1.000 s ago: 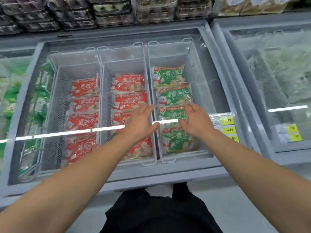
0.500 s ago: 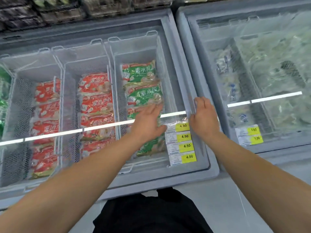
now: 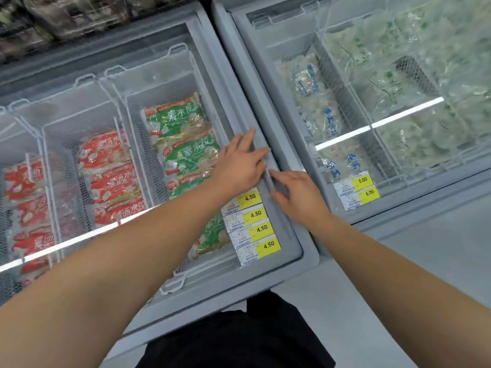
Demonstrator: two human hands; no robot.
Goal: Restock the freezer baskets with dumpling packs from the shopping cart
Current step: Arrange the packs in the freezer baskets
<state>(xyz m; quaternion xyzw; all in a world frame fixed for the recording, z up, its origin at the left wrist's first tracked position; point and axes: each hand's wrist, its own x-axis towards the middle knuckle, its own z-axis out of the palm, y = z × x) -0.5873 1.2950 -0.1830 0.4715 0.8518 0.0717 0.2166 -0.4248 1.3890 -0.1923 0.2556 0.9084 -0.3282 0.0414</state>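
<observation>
Green packs lie in a row in the right basket of the left freezer, running from 12 o'clock toward 6 o'clock; the near ones are hidden under the left forearm. Red packs fill the middle basket, just at 9 o'clock of the green ones. More red packs sit in the far-left basket, partly cut off by the frame edge. All are seen through the glass lid, which carries a bright light reflection.

Left hand: fingers straight and spread, laid flat on the lid's right edge strip, at 3 o'clock of the green packs. It holds nothing.

Right hand: just at 4 o'clock of the left hand, fingers extended, tips touching the same strip. Whether the thumb hooks under it I cannot tell. No pinch is visible.

Four yellow 4.50 tags are stacked on the lid at 6 o'clock of the left hand, between the green packs and the frame.

Right freezer: butts against the left one, at 3 o'clock. Blue-print packs lie in its left section, pale green bags further toward 3 o'clock, blurred through frosted glass. Two 5.00 tags sit at its near edge.

Trays on a shelf at 12 o'clock, contents unreadable. Dark clothing at 6 o'clock.
</observation>
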